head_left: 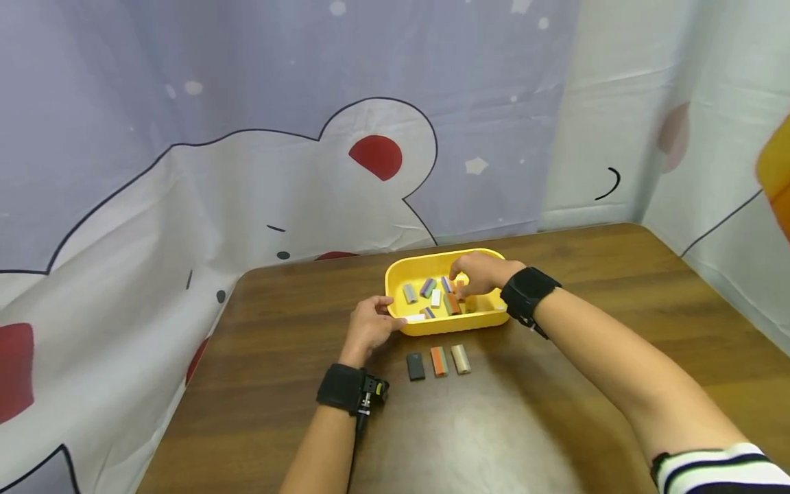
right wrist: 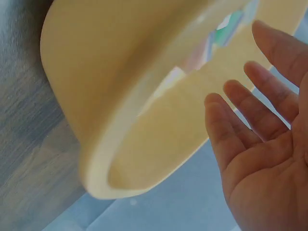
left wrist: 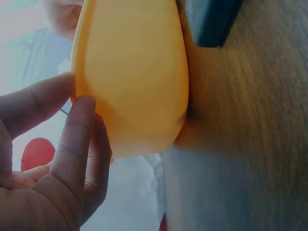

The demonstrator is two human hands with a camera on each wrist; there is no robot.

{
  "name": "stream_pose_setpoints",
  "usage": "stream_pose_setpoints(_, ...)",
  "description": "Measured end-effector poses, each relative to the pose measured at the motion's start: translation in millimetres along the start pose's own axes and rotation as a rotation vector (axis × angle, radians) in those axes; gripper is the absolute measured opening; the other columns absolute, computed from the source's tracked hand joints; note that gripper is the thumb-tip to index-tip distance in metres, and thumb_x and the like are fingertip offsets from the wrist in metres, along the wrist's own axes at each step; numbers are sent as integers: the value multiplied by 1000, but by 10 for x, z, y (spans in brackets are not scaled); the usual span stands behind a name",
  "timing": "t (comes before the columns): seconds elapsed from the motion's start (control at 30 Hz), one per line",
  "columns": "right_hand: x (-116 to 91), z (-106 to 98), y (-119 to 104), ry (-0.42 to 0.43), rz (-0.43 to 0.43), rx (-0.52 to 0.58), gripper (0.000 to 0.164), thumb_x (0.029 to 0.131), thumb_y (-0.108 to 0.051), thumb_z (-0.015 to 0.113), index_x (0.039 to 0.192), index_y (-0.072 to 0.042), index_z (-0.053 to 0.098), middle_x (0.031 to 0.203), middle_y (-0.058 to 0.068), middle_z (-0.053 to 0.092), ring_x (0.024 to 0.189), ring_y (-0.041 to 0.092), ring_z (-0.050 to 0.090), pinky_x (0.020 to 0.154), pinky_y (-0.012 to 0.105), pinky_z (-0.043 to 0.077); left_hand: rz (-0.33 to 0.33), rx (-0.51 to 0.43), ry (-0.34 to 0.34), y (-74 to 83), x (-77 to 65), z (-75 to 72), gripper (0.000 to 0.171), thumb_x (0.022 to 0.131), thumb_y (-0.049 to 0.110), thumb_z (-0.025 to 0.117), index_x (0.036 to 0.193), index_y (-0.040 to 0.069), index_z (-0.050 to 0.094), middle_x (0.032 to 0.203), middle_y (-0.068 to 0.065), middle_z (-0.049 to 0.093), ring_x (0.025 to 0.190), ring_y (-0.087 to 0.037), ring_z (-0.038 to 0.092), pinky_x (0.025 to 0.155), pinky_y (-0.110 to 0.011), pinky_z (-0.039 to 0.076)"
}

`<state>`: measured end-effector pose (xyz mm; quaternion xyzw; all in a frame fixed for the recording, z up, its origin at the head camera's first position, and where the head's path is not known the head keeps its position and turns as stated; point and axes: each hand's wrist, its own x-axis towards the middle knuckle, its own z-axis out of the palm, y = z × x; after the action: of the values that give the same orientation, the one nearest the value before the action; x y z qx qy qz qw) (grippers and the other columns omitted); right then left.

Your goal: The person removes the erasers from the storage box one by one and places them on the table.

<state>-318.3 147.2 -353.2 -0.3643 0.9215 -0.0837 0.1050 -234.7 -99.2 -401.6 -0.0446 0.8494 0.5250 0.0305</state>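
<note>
A yellow plastic basket stands on the wooden table with several small coloured blocks in it. My left hand holds its near left corner, fingertips and thumb at the rim, as the left wrist view shows from close by. My right hand reaches over the basket's right half, fingers bent loosely downward beside an orange-brown block. In the right wrist view no block shows between the spread fingers of that hand. A white block and a purple-green block lie to its left.
In front of the basket, a black block, an orange-green block and a beige block lie in a row on the table. A printed curtain hangs behind the table's far edge.
</note>
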Motion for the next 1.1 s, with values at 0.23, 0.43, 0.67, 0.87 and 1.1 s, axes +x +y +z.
stream_pose_setpoints(0.23, 85, 18, 107, -74, 96, -2, 36, 85, -18, 76, 114, 1, 65, 121, 17, 62, 111, 35, 57, 92, 44, 47, 24, 9, -2, 15, -5, 24, 52, 78, 8, 81, 125, 1, 61, 108, -13, 58, 92, -23, 62, 73, -31, 52)
stream_pose_setpoints(0.43, 160, 2, 76, -128, 161, 27, 32, 82, -16, 77, 109, -4, 64, 118, 15, 61, 99, 26, 56, 88, 40, 47, 24, 18, 6, 32, -25, 21, 52, 78, 9, 81, 126, 1, 61, 110, -14, 59, 93, -24, 62, 74, -32, 53)
stream_pose_setpoints(0.67, 186, -47, 39, -184, 155, 2, 21, 82, -16, 76, 96, -8, 63, 92, 5, 58, 80, 20, 51, 72, 32, 43, 14, 7, 8, 50, -17, 20, 52, 79, 8, 81, 126, 1, 60, 111, -16, 58, 91, -23, 62, 72, -31, 53)
stream_pose_setpoints(0.87, 200, -62, 44, -201, 182, -43, 27, 81, -20, 79, 100, -8, 64, 89, 3, 56, 79, 20, 50, 68, 32, 41, 18, 7, 4, 37, -11, 17, 52, 77, 7, 82, 125, 0, 61, 107, -14, 58, 89, -22, 62, 71, -31, 52)
stream_pose_setpoints(1.1, 267, -68, 54, -201, 230, -58, 31, 80, -29, 81, 99, -12, 63, 88, 2, 56, 79, 20, 50, 67, 33, 40, 25, 10, 8, 29, -9, 13, 53, 78, 6, 81, 126, -1, 60, 108, -15, 58, 90, -24, 62, 72, -32, 53)
